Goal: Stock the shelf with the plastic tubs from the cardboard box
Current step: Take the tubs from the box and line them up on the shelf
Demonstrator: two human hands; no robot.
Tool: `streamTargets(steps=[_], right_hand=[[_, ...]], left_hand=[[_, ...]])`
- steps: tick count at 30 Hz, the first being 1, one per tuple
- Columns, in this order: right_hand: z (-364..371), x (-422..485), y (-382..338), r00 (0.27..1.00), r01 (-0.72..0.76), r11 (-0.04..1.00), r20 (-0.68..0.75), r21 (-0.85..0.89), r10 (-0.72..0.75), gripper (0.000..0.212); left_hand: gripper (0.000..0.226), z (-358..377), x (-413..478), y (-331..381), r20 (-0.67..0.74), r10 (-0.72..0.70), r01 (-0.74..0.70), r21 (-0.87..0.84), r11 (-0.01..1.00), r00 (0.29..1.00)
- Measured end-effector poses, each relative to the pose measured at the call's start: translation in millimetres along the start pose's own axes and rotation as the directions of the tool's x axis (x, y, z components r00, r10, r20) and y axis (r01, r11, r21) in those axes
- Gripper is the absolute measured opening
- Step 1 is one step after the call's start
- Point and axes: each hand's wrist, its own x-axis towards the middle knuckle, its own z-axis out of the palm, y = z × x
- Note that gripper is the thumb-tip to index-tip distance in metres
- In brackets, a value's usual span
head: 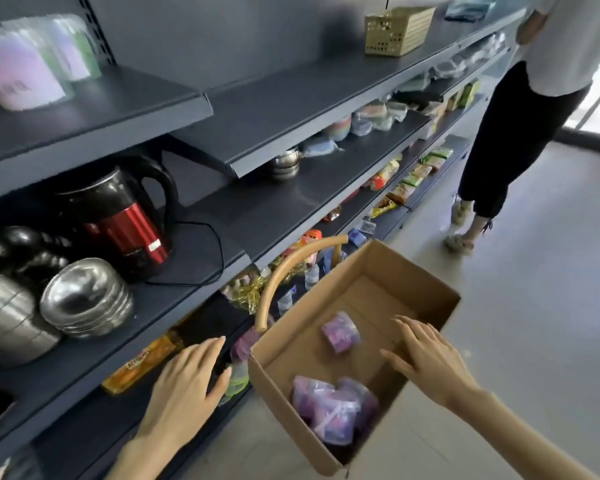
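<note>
An open cardboard box [426, 282] sits on the floor beside the dark shelf unit [291, 98]. Inside it lie purple plastic tubs in clear wrap: one alone [340, 331] in the middle, a bunch [333, 408] at the near end. My right hand [426, 358] hovers over the box's right side, fingers spread, holding nothing. My left hand [187, 379] is out flat to the left of the box, in front of a lower shelf, also empty. Similar wrapped tubs [25, 71] in pink, purple and green stand on the top shelf at far left.
A red-and-black kettle [118, 216] and steel bowls [84, 299] fill the middle shelf at left. A wooden basket handle [284, 271] arches by the box's left corner. A tan basket [399, 29] sits on the top shelf. A person [520, 133] stands in the aisle at right.
</note>
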Motion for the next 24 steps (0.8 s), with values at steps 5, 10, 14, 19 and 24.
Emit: streamTargets(steps=[5, 10, 14, 19, 24], right_hand=[[62, 5, 16, 0.981, -0.112, 0.994, 0.158, -0.001, 0.111, 0.108], [133, 13, 20, 0.951, -0.057, 0.998, 0.303, -0.017, 0.06, 0.109], [185, 11, 11, 0.874, 0.056, 0.994, 0.478, 0.093, -0.094, 0.101], [234, 13, 5, 0.863, 0.048, 0.975, 0.483, 0.217, -0.149, 0.055], [256, 28, 11, 0.885, -0.116, 0.911, 0.458, 0.395, -0.085, 0.039]], left_hand=[[0.057, 66, 25, 6, 0.218, 0.101, -0.093, -0.047, 0.995, 0.971], [0.056, 124, 35, 28, 0.397, 0.233, -0.203, -0.117, 0.972, 0.888], [0.055, 155, 43, 47, 0.468, 0.309, -0.264, -0.161, 0.951, 0.828], [0.082, 194, 57, 59, 0.493, 0.353, -0.228, -0.296, 0.928, 0.795], [0.082, 220, 72, 67, 0.57, 0.377, -0.176, -0.376, 0.91, 0.73]])
